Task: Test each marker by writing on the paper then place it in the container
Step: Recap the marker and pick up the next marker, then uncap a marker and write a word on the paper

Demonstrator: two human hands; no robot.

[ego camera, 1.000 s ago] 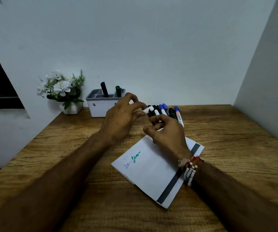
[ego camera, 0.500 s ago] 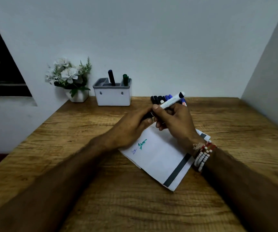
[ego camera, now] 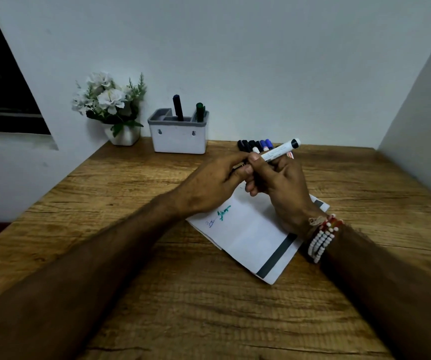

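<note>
My right hand (ego camera: 282, 188) grips a white marker (ego camera: 279, 151) with a black end, tilted up to the right above the paper. My left hand (ego camera: 217, 183) pinches the marker's near end, where its cap is hidden by my fingers. The white paper (ego camera: 250, 235) lies on the wooden table under both hands, with a blue scribble and a green scribble on its left part. Several more markers (ego camera: 254, 145) lie in a row just beyond my hands. The white container (ego camera: 179, 137) with a grey rim stands at the back, holding a dark blue marker (ego camera: 178, 107) and a green marker (ego camera: 200, 112).
A small white pot of white flowers (ego camera: 110, 105) stands left of the container against the wall. A side wall (ego camera: 422, 113) bounds the table on the right. The table edge (ego camera: 61, 183) runs diagonally on the left.
My right hand lifted a marker from the row and brought it over the paper. My left hand came in and now pinches its near end. The head camera tilted down.
</note>
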